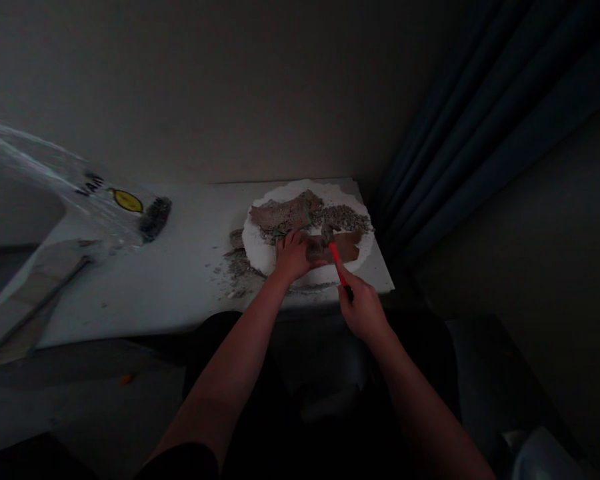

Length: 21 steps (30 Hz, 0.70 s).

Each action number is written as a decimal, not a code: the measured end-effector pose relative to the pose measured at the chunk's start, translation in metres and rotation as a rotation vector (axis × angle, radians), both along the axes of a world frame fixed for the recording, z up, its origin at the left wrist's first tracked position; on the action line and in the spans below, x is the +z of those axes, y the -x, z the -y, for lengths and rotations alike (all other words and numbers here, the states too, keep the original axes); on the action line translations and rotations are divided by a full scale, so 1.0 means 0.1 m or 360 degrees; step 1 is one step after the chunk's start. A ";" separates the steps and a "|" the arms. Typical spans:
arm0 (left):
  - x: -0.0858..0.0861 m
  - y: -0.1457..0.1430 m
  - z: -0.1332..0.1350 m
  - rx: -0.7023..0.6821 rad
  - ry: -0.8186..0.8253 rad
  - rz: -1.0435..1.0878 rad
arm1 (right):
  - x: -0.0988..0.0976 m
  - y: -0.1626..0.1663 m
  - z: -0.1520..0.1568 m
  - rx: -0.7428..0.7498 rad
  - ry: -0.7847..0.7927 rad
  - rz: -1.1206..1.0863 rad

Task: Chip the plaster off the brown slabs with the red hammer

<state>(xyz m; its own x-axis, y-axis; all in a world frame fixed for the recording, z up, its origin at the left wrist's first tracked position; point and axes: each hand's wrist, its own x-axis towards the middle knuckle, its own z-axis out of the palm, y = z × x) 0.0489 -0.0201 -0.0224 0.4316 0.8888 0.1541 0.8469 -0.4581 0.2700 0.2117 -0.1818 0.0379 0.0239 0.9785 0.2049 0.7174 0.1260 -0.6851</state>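
In the head view, my right hand is closed around the red handle of a hammer. The hammer's dull grey head is over a flat brown strip, though dim light hides whether they touch. My left hand lies over the strip's left end, fingers at its far side and thumb along its near edge, holding it. Beneath is a white scallop-edged sheet. A larger crumbly brown slab sits on its far part, beside a heap of grey-brown fragments.
The white table carries loose crumbs left of the sheet. A clear plastic bag with dark contents stands at the left. Dark curtains hang at the right, and a wall rises behind.
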 end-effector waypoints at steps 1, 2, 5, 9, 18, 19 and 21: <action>0.00 0.00 0.00 0.0003 0.0019 -0.0014 | -0.01 0.01 0.00 0.0006 0.0019 0.0013; 0.00 -0.01 0.00 0.0004 0.0025 -0.0023 | -0.02 0.02 0.00 0.0004 0.0016 0.0022; 0.02 -0.01 0.01 -0.0006 0.0005 -0.0033 | -0.01 0.03 0.01 -0.0020 -0.0055 0.0043; 0.06 -0.02 0.02 0.0004 0.0044 -0.0048 | -0.08 0.03 -0.02 -0.0010 0.0014 0.0053; -0.03 -0.01 -0.03 -0.0026 0.0014 0.0067 | -0.10 0.00 -0.02 -0.0033 -0.0032 -0.0031; -0.03 -0.01 -0.03 -0.0025 0.0028 0.0073 | -0.12 0.00 -0.01 -0.0017 -0.0006 -0.0030; -0.02 -0.02 -0.03 -0.0016 0.0058 0.0071 | -0.17 0.00 -0.01 -0.0002 0.0048 -0.0023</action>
<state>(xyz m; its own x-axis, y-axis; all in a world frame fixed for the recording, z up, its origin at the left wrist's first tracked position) 0.0504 -0.0174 -0.0241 0.4341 0.8898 0.1411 0.8291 -0.4558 0.3237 0.2122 -0.1809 0.0207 0.0281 0.9842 0.1747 0.7078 0.1039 -0.6987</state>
